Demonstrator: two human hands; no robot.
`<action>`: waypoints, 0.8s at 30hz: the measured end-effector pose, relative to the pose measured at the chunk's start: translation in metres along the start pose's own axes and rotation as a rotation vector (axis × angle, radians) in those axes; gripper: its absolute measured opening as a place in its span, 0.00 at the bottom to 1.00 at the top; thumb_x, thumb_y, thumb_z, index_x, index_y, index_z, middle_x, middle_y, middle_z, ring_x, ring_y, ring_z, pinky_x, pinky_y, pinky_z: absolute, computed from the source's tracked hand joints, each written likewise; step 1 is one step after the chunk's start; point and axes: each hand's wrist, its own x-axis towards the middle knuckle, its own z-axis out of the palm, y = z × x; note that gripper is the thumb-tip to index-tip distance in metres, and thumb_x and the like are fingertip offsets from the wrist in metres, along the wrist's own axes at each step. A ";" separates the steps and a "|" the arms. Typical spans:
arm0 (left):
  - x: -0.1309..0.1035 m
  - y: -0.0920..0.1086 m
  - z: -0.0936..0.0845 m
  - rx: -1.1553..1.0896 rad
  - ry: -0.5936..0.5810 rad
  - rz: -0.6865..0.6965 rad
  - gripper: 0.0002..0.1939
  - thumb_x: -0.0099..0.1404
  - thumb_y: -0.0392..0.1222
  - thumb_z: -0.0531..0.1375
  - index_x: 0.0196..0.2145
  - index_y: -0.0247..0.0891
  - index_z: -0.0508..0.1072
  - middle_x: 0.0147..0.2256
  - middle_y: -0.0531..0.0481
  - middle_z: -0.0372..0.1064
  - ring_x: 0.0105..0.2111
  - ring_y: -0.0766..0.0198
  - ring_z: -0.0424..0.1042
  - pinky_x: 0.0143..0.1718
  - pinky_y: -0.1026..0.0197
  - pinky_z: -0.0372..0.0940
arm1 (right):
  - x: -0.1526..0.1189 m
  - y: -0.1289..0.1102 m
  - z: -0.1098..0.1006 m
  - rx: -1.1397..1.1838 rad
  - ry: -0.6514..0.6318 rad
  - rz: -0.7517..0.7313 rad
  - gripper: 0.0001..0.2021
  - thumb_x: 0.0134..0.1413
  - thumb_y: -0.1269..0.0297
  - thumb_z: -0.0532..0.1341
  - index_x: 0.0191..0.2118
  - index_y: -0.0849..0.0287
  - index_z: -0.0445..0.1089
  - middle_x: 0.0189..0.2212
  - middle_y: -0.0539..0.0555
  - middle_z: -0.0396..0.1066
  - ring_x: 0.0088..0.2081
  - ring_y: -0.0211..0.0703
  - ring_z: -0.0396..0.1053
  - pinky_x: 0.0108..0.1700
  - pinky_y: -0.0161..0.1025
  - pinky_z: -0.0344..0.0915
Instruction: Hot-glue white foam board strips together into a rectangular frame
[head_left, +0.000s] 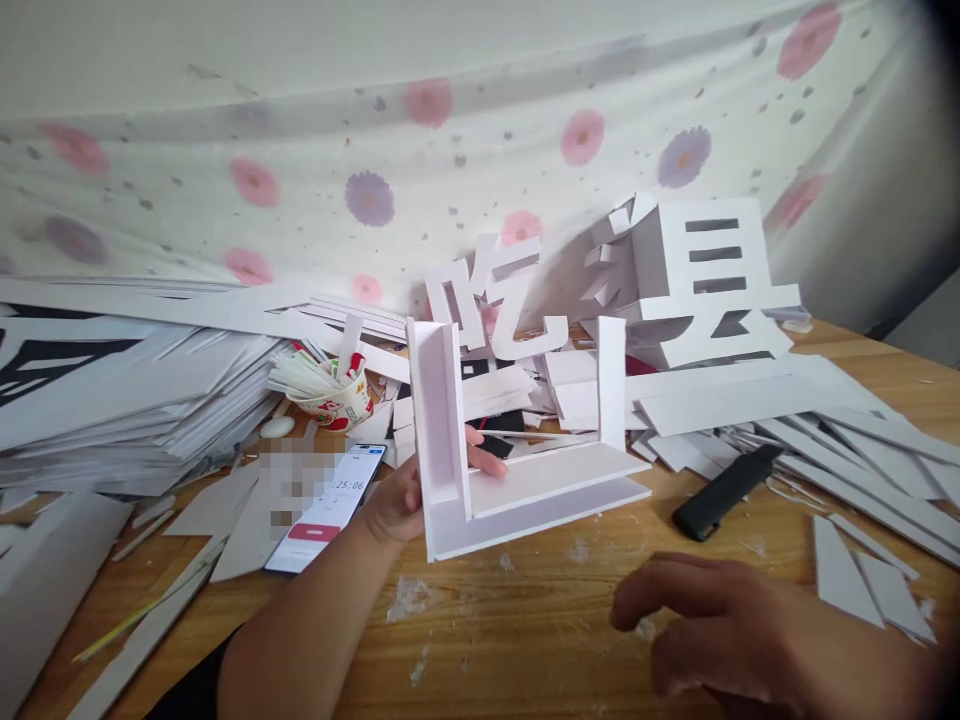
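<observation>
My left hand (396, 503) grips a white foam-board frame (536, 515), raised over the table. It is an L-shaped channel with a narrow strip standing at its right end. The thumb side is behind the left wall, and fingertips show through the open middle against the board. Lower right, my right hand (724, 620) hovers above the wooden table (510, 640), its fingers loosely bent and apart, nothing visible in them. A black utility knife, or a similar black handle (727, 495), lies just beyond that hand.
White foam-board characters (716, 270) stand at the back. Stacked sheets (135, 400) fill the left; cut strips (870, 450) lie at right. A paper cup (337, 405) of scraps and a phone (337, 515) with a timer are left of centre. A flowered curtain (300, 180) hangs behind.
</observation>
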 end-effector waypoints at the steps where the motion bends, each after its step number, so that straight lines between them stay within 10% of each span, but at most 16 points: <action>1: 0.000 0.000 0.000 0.001 0.004 -0.015 0.30 0.51 0.56 0.67 0.49 0.41 0.70 0.45 0.45 0.74 0.45 0.51 0.72 0.47 0.48 0.62 | 0.002 0.003 -0.001 0.050 -0.029 -0.013 0.11 0.62 0.70 0.54 0.30 0.55 0.70 0.33 0.53 0.69 0.30 0.38 0.69 0.30 0.29 0.67; 8: 0.003 -0.004 0.013 -0.056 0.062 -0.128 0.18 0.59 0.55 0.61 0.41 0.40 0.72 0.45 0.45 0.73 0.45 0.48 0.72 0.47 0.45 0.62 | 0.037 -0.001 0.004 0.060 0.278 -0.045 0.07 0.63 0.73 0.57 0.45 0.59 0.68 0.36 0.54 0.65 0.36 0.41 0.64 0.37 0.38 0.63; 24: 0.003 -0.013 0.020 -0.047 0.062 -0.050 0.25 0.49 0.53 0.69 0.41 0.36 0.73 0.40 0.48 0.72 0.38 0.58 0.71 0.39 0.60 0.64 | 0.080 -0.022 0.030 0.055 0.330 -0.007 0.06 0.59 0.76 0.58 0.32 0.66 0.71 0.32 0.55 0.63 0.33 0.42 0.58 0.35 0.40 0.57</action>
